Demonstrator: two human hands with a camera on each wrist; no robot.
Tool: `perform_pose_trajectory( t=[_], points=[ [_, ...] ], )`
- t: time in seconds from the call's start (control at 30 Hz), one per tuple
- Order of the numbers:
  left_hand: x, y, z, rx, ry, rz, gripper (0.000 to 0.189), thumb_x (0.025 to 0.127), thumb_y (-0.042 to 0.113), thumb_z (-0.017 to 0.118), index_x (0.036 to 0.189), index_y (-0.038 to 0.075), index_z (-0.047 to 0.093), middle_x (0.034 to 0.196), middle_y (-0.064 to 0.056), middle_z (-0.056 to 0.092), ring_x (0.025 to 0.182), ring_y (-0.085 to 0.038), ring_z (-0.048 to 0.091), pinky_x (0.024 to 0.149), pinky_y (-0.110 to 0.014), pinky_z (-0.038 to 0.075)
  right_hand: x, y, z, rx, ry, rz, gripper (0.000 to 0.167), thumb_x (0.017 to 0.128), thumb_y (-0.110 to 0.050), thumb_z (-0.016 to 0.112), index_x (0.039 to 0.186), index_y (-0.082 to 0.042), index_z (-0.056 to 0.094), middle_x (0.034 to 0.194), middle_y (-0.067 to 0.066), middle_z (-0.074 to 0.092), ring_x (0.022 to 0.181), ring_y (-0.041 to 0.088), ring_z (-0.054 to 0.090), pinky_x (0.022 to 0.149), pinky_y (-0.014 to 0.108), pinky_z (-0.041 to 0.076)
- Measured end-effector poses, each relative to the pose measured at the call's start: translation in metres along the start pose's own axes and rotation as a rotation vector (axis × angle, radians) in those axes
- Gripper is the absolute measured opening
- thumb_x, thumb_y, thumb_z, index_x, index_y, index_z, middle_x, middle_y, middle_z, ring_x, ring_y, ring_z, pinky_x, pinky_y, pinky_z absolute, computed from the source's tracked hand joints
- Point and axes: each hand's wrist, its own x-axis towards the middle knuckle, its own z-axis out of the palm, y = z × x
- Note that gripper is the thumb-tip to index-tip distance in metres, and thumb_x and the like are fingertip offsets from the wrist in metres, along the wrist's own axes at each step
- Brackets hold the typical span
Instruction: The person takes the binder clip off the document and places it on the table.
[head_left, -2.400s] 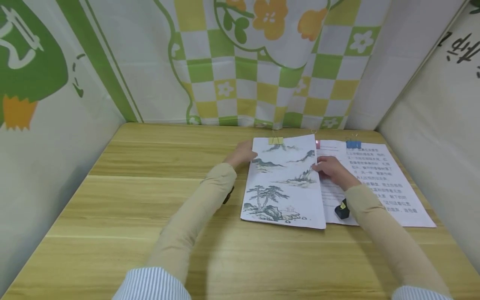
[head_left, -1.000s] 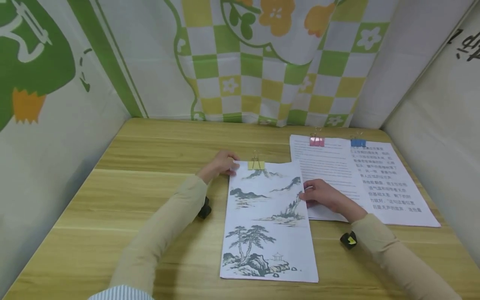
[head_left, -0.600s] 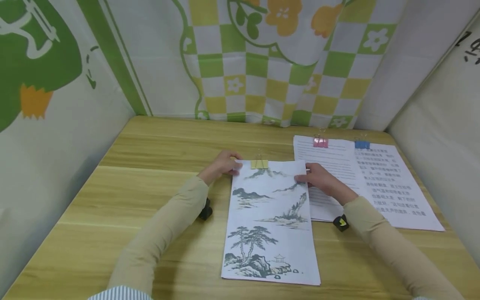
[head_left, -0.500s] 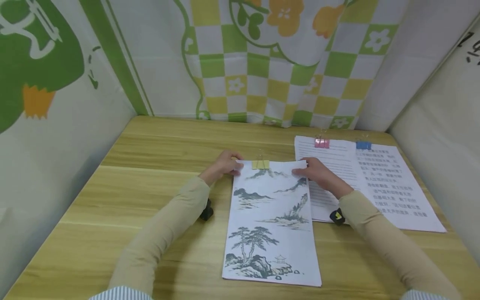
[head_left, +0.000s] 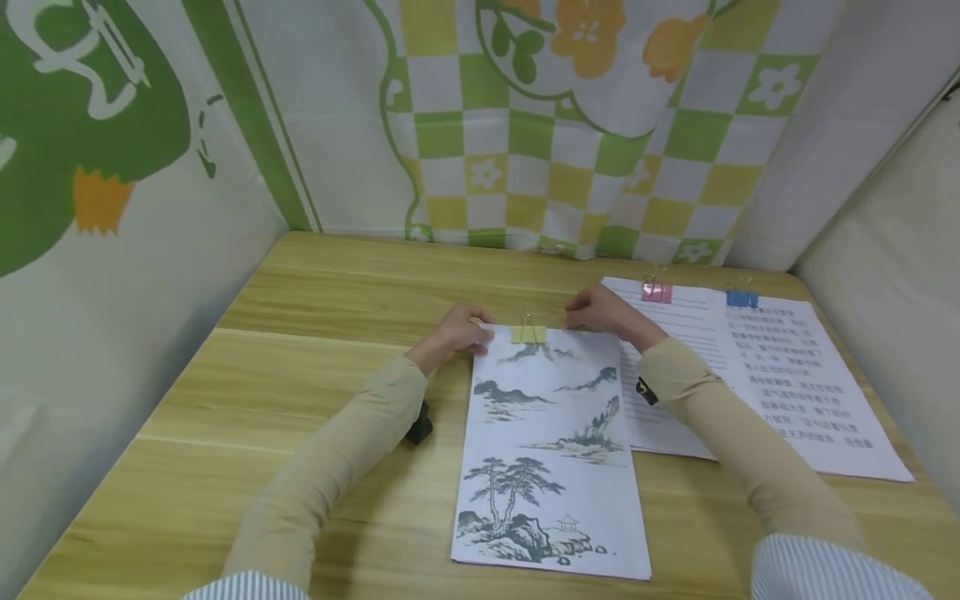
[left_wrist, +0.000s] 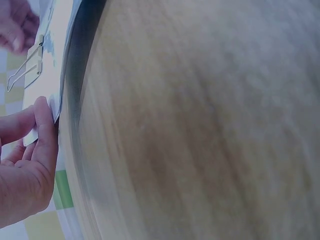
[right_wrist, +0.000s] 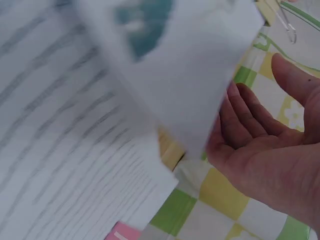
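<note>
A paper stack (head_left: 543,467) printed with an ink landscape of mountains and pines lies in front of the person, a yellow binder clip (head_left: 528,334) on its top edge. My left hand (head_left: 457,331) pinches its top left corner between thumb and fingers; the left wrist view shows the thumb (left_wrist: 17,125) on the printed side. At the top right corner is my right hand (head_left: 603,312). In the right wrist view its thumb (right_wrist: 295,80) stands away from the paper, and the fingers (right_wrist: 245,112) are slightly bent at the stack's edge, their tips partly hidden.
Two text-printed paper stacks lie on the right, one with a pink binder clip (head_left: 657,292), the other with a blue binder clip (head_left: 742,298). The landscape stack overlaps the near one's left side. A wooden table (head_left: 247,392) carries everything; a checkered curtain (head_left: 525,167) hangs behind.
The landscape stack was brought left and toward the person, off most of the text pages. The right hand has since slid up its right edge to the top corner and lifted its thumb off.
</note>
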Motion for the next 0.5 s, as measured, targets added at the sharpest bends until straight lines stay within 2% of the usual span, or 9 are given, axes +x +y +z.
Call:
perform_pose_trajectory(
  t=[0.1, 0.2, 0.23, 0.4, 0.5],
  points=[
    [0.003, -0.003, 0.0, 0.005, 0.001, 0.007, 0.022, 0.085, -0.003, 0.063, 0.107, -0.003, 0.062, 0.093, -0.014, 0.058, 0.06, -0.016, 0.06, 0.067, -0.029, 0.058, 0.009, -0.011, 0.002, 0.082, -0.054, -0.019, 0.045, 0.095, -0.018, 0.055, 0.127, 0.012, 0.049, 0.125, 0.029, 0.056, 0.114, 0.038, 0.057, 0.101, 0.045, 0.044],
    [0.0, -0.001, 0.001, 0.0, 0.004, 0.0, 0.025, 0.086, -0.003, 0.061, 0.11, -0.004, 0.061, 0.105, -0.017, 0.058, 0.061, -0.014, 0.06, 0.068, -0.028, 0.058, 0.018, -0.018, 0.007, 0.154, -0.112, -0.036, 0.048, 0.096, -0.02, 0.054, 0.131, 0.011, 0.046, 0.126, 0.028, 0.057, 0.116, 0.037, 0.057, 0.102, 0.044, 0.044],
    [-0.004, 0.002, 0.002, 0.016, 0.015, -0.023, 0.027, 0.087, -0.003, 0.06, 0.114, -0.005, 0.059, 0.11, -0.018, 0.056, 0.062, -0.014, 0.059, 0.07, -0.027, 0.058, 0.021, -0.02, 0.009, 0.18, -0.134, -0.033, 0.049, 0.096, -0.021, 0.053, 0.132, 0.01, 0.045, 0.126, 0.027, 0.057, 0.116, 0.036, 0.057, 0.102, 0.044, 0.045],
    [-0.011, 0.008, 0.004, 0.011, 0.016, -0.026, 0.029, 0.087, -0.005, 0.058, 0.116, -0.007, 0.058, 0.099, -0.014, 0.055, 0.057, -0.01, 0.055, 0.06, -0.019, 0.054, 0.033, -0.021, 0.017, 0.256, -0.202, 0.003, 0.051, 0.097, -0.024, 0.052, 0.135, 0.007, 0.043, 0.127, 0.025, 0.058, 0.117, 0.032, 0.058, 0.098, 0.039, 0.048],
    [-0.013, 0.009, 0.003, 0.028, 0.01, -0.024, 0.029, 0.088, -0.004, 0.058, 0.116, -0.006, 0.058, 0.097, -0.013, 0.055, 0.058, -0.01, 0.055, 0.058, -0.018, 0.053, 0.038, -0.019, 0.021, 0.298, -0.219, 0.007, 0.05, 0.098, -0.021, 0.051, 0.136, 0.008, 0.041, 0.129, 0.026, 0.056, 0.117, 0.031, 0.058, 0.096, 0.034, 0.05]
  ],
)
